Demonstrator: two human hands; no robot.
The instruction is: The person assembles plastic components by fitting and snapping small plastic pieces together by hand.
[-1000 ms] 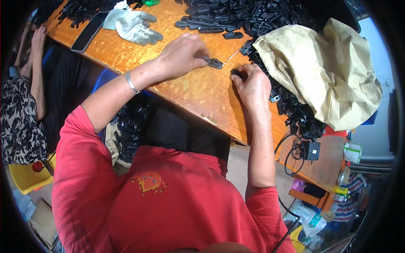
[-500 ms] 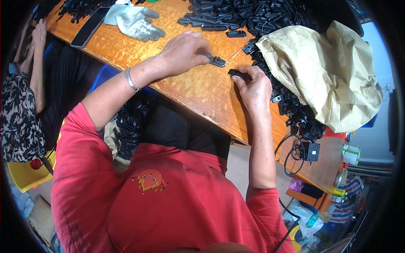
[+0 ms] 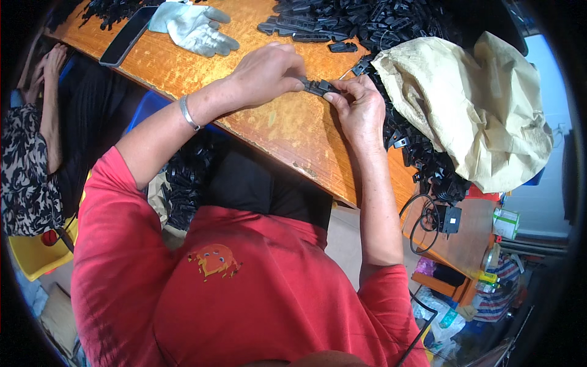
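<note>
Over the wooden table, my left hand is closed in a pinch on a small black plastic part. From the right, my right hand pinches a second black plastic piece against that part's right end. The two pieces touch, and my fingers hide much of the right one. A large heap of similar black parts lies beyond my hands, with one single part at its near edge. More black pieces lie along the right side, beside my right wrist.
A greyish work glove and a dark phone lie at the table's far left. A beige sack covers the right end. Below it are a black adapter and cable. Another person's forearm shows at left, near a yellow chair.
My right hand has moved left and slightly up, bringing its black piece from apart into contact with the part in my left hand. My left hand has hardly moved.
</note>
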